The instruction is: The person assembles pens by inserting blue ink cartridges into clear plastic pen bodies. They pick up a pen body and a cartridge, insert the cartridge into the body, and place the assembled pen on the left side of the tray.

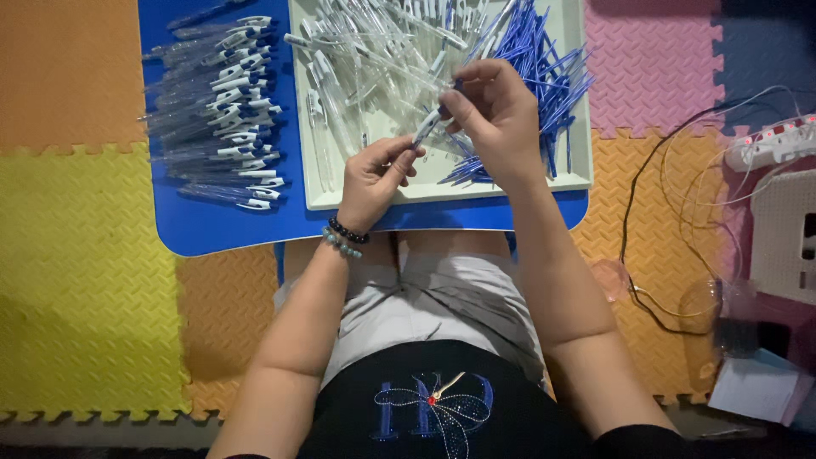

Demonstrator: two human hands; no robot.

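Your left hand (372,177) was curled, its thumb and fingertips pinched on the lower end of a single pen (427,126), over the front rim of the pale tray (580,102). Your right hand (495,115) was closed on the upper end of the same pen, thumb pressed along it and fingers folded over, so both hands gripped one piece between them, above the front half of the tray. The pen slanted from lower left up to the right, with a blue tip area and a clear-and-white barrel; whether it was fully put together you could not have told, because your fingers covered both ends.

Two bead bracelets (344,237) sat on your left wrist, at the front edge of the blue table (204,229).

In the tray, a heap of clear pen barrels (374,51) filled the left and middle, and a heap of blue refills (544,68) lay toward its right side, partly behind your right hand. Both heaps ran out of view at the far edge. On the table's left part, beside the tray, finished pens (225,110) lay in a rough stack; the individual ones blurred together.

Right of the table, on the floor mats (85,255), thin cables (671,195) and a white power strip (769,144) were visible, the strip cut off at the edge.
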